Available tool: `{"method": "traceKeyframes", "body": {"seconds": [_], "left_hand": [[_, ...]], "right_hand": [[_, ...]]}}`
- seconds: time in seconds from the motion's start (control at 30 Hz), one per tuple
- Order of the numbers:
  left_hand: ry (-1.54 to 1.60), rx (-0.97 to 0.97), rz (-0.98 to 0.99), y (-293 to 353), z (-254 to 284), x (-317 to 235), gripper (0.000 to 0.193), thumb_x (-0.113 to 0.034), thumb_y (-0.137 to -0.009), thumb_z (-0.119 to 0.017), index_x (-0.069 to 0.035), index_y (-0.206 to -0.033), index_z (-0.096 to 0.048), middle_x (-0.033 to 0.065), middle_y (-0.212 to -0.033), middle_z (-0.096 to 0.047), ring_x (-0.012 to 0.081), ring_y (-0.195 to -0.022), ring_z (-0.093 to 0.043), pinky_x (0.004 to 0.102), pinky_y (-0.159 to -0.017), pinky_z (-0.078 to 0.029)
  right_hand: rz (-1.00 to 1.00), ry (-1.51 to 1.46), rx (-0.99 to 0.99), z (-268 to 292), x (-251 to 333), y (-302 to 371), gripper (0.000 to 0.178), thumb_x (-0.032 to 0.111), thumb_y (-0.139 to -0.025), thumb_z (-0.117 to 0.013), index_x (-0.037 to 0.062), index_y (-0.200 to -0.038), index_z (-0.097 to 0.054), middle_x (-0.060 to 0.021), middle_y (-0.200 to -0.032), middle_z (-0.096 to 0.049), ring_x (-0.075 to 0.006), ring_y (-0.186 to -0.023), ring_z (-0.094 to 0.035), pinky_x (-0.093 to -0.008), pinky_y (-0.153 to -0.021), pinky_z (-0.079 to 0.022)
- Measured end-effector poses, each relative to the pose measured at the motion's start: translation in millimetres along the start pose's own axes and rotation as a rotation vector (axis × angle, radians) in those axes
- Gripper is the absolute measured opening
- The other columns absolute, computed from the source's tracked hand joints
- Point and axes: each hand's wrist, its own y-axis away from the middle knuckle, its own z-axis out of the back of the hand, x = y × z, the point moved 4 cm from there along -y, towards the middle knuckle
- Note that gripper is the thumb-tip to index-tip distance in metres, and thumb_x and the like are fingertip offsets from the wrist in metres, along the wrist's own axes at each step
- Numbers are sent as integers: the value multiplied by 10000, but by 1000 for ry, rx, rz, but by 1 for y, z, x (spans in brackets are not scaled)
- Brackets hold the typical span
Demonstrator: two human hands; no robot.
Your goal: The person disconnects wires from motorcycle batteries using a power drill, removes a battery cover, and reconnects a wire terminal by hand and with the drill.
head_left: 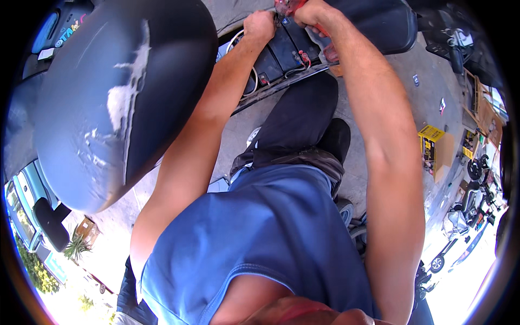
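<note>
At the top of the head view, a row of black batteries (281,49) sits in an open, narrow compartment, with cables and red terminals (305,57) among them. My right hand (311,13) is closed around a red power tool (288,6), apparently a cordless drill; its lower end shows below my wrist. The tool's front end points toward my left hand (260,26). That hand is closed at the far edge of the batteries, its fingertips by a small dark part, and what they pinch is hidden. A white cable (255,78) curves past my left forearm.
A large black seat (124,97) with a torn cover rises close on my left. A dark panel (379,24) lies beyond my right forearm. On the floor to the right stands a yellow and brown cardboard box (433,151), with scooters (466,211) farther off.
</note>
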Motion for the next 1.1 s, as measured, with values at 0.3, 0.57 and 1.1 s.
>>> {"method": "traceKeyframes", "body": {"seconds": [0.3, 0.57, 1.1], "left_hand": [[108, -81, 143, 18, 43, 3, 275, -265, -889, -685, -84, -1083, -758, 203, -1087, -740, 390, -1030, -707, 484, -902, -567], [726, -434, 34, 160, 102, -47, 183, -138, -925, -709, 10, -1030, -731, 154, -946, -744, 240, -906, -723, 368, -825, -550], [147, 439, 63, 199, -314, -122, 314, -232, -845, -713, -54, -1098, -659, 208, -1056, -721, 409, -1010, -698, 487, -881, -555]], "right_hand": [[54, 60, -16, 17, 8, 29, 187, 181, -745, -772, 8, -785, -711, -84, -686, -660, -177, -611, -634, -359, -584, -528], [314, -882, -266, 20, -131, 197, 241, 62, -767, -847, 39, -956, -699, -25, -797, -665, -123, -674, -624, -301, -589, -519], [-537, -1331, -1074, -201, -431, 506, 175, -32, -849, -732, 25, -1005, -678, -28, -823, -655, -116, -724, -602, -280, -700, -504]]}}
